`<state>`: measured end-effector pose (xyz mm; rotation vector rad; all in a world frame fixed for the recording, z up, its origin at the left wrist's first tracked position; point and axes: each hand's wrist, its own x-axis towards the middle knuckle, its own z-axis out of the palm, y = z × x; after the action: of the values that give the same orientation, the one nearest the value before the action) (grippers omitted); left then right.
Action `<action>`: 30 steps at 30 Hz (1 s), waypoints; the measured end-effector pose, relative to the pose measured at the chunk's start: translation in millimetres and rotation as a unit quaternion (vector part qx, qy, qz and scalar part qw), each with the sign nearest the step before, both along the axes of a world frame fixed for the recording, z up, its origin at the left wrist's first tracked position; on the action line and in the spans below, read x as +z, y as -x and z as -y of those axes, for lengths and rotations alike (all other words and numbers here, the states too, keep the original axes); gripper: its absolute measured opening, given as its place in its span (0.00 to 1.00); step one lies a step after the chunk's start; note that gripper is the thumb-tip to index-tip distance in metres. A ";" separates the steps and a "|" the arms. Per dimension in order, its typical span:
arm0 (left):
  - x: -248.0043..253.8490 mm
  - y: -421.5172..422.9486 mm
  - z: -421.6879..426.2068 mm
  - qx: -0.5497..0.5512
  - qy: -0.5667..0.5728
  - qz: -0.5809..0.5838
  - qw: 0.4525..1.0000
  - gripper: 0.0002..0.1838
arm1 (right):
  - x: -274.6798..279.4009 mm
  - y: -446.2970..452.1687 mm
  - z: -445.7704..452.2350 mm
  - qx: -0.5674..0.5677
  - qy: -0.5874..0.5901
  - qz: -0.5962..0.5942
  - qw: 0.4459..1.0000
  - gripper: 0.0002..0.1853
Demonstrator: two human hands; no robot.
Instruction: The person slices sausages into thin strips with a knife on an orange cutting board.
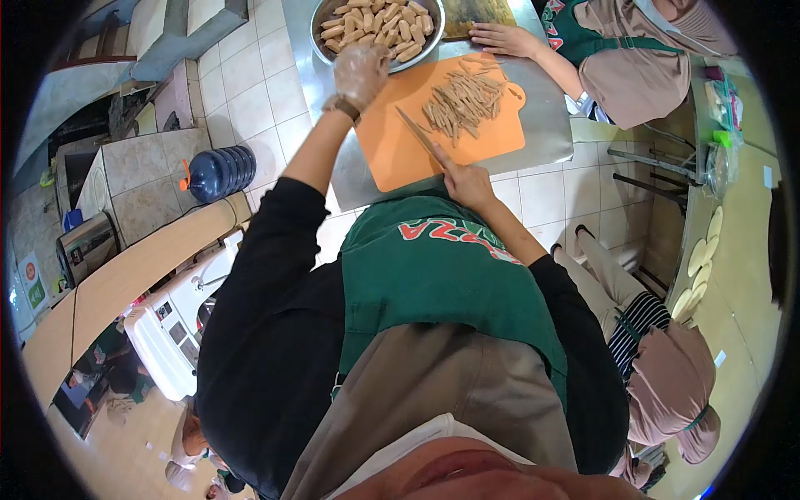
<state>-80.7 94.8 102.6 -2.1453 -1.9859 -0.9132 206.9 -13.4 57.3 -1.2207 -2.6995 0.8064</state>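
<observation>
Up at the far left of the steel table (546, 142), the sausages (383, 21) are heaped in a metal bowl (431, 50), long axes pointing every which way. Left hand (360, 71), in a clear plastic glove (354, 62), is right at the bowl's near rim, so the pile sits just past its fingertips, away from the body. Definitely the nearer hand. Fingers look bent over the edge, but honestly can't tell if they're pinching a sausage.

Right hand (468, 183) is lower down, by the near edge of the orange cutting board (396, 162), fingers wrapped around a knife (414, 129). Blade slants away from the body and leftward, roughly toward the gloved hand. Just right of it there's a loose heap of sliced strips (462, 104).

Main thing in the way is that raised rim, between board and pile. Beyond the board, a co-worker's hand (504, 39) rests by a second, darker board (483, 15), well apart from the glove.
</observation>
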 end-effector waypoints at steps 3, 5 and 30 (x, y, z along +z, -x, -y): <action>-1.7 9.3 -43.9 0.025 0.256 -0.102 0.961 0.11 | -6.2 -2.5 -10.7 0.006 -0.020 -0.004 1.000 0.41; -3.7 6.7 -66.0 0.043 0.430 -0.179 0.884 0.15 | -10.6 -4.5 -21.8 -0.011 -0.024 0.016 1.000 0.42; -61.4 -85.6 88.3 0.134 0.287 0.498 0.808 0.15 | -15.4 8.7 2.1 -0.076 -0.029 0.024 0.996 0.40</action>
<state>4.9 6.5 41.1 -1.5627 -3.3002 -1.8175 198.2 -15.5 41.9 -1.4289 -2.6063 0.6835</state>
